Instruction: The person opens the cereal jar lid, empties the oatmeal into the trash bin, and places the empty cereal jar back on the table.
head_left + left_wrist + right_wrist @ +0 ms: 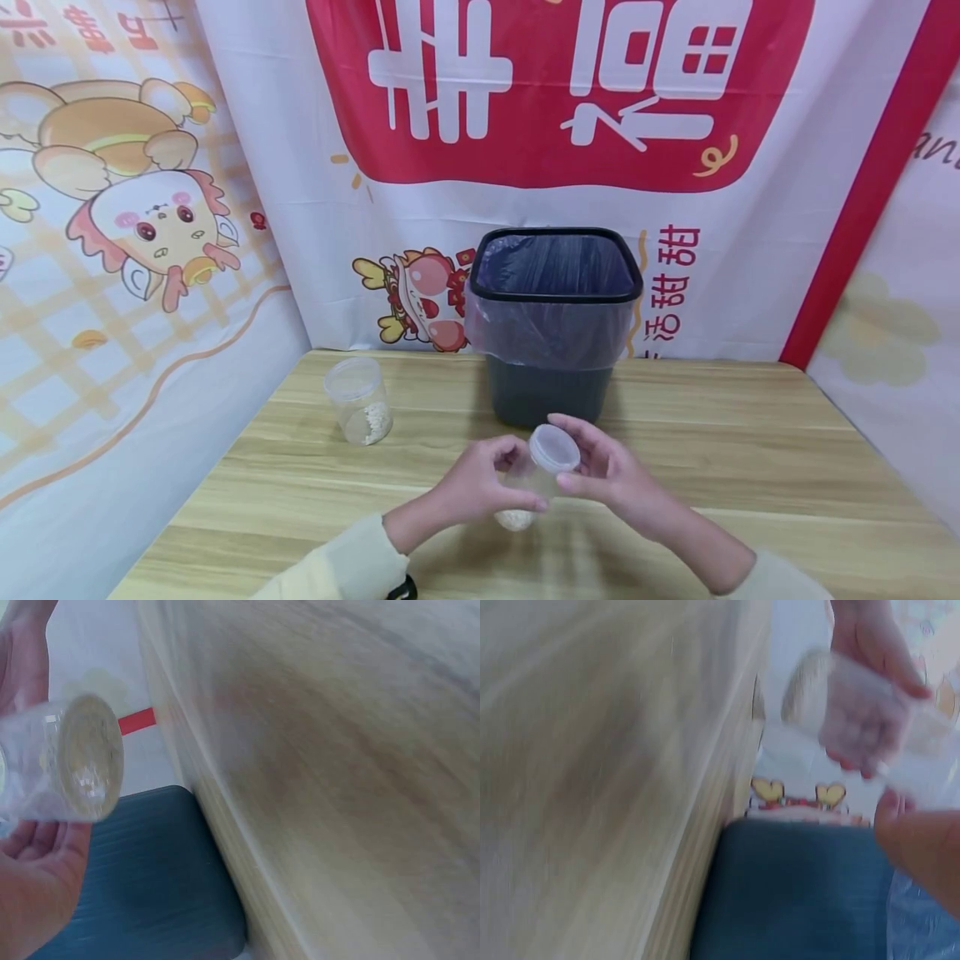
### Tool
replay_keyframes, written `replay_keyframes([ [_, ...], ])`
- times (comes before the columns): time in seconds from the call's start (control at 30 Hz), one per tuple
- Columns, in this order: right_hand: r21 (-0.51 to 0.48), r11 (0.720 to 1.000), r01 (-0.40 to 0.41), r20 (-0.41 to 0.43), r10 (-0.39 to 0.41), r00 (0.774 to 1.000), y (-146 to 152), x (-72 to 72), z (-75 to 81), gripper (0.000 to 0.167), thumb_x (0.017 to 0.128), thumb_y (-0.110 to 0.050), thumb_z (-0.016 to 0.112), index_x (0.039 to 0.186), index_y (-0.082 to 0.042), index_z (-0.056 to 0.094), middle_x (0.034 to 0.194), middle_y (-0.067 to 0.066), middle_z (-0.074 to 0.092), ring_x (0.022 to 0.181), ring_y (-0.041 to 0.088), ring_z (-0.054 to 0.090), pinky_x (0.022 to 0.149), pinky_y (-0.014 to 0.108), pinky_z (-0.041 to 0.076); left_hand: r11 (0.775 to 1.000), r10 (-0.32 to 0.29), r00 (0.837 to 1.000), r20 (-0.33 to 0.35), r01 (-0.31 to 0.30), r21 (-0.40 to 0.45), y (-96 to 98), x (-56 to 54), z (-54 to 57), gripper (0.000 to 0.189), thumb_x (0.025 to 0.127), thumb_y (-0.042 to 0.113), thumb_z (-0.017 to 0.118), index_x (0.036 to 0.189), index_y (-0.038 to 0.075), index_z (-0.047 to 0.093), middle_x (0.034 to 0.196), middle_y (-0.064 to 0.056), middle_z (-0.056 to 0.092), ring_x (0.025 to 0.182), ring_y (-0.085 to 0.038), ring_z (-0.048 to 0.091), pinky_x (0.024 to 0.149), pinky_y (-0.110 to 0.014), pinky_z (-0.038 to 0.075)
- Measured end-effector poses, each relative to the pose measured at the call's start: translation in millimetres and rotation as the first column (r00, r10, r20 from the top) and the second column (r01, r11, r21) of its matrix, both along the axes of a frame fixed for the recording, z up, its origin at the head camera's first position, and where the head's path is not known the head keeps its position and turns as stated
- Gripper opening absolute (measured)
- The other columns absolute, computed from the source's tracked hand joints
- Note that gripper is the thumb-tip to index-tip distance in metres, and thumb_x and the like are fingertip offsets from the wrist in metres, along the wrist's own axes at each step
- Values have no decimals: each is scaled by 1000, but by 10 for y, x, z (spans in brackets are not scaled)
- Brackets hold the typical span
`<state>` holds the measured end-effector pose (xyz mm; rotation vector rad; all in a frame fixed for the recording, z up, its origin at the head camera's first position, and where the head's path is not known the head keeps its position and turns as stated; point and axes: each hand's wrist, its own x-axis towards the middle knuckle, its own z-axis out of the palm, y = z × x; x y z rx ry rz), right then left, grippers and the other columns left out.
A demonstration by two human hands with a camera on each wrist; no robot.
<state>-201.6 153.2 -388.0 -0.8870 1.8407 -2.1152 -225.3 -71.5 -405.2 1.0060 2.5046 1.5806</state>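
Observation:
Above the near middle of the table, my left hand [477, 482] grips the body of a clear plastic jar [90, 761], fingers on one side and thumb on the other. White bits [515, 519] lie in the bottom of this jar, which is tilted with its top toward the right. At that top is a translucent lid [555, 447], its rim held between the thumb and fingers of my right hand [603, 467]. In the right wrist view, the jar [806, 694] looks blurred, and the left fingers show through its wall.
A second clear jar [356, 396], without a lid and holding some white bits, stands on the table [712, 467] at the left. Behind my hands stands a dark bin [551, 392] lined with a clear bag [551, 329]. Printed cloths [262, 108] hang around the table.

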Motion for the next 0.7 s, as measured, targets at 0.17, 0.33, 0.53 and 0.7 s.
replay_keyframes([
  [0.17,-52,941,334,121,-326,938,-240,133,50,63,82,8,69,136,11,37,129,18,51,114,12,55,97,22,44,993,121,988,-92,-120,22,56,29,17,47,67,34,90,100,14,64,90,4,61,83,-9,58,76,-26,52],
  [0.33,-105,847,521,236,-488,840,-466,219,75,53,80,11,68,125,9,40,117,12,55,106,12,57,91,21,47,977,212,964,-163,-210,26,127,76,3,51,64,43,90,96,17,60,85,3,57,79,-11,53,70,-24,49],
  [0.53,-47,791,610,277,-576,769,-568,246,40,54,81,2,73,124,5,40,115,12,56,102,11,58,87,21,48,970,240,953,-187,-245,-4,173,117,-35,53,63,51,88,91,20,56,81,1,52,74,-12,48,63,-23,43],
  [0.7,-37,798,602,284,-569,772,-554,247,15,55,80,3,73,124,5,40,118,15,55,106,14,57,89,21,48,967,243,950,-196,-253,-27,167,122,-55,52,63,49,88,91,19,57,80,4,52,74,-10,48,63,-22,43],
])
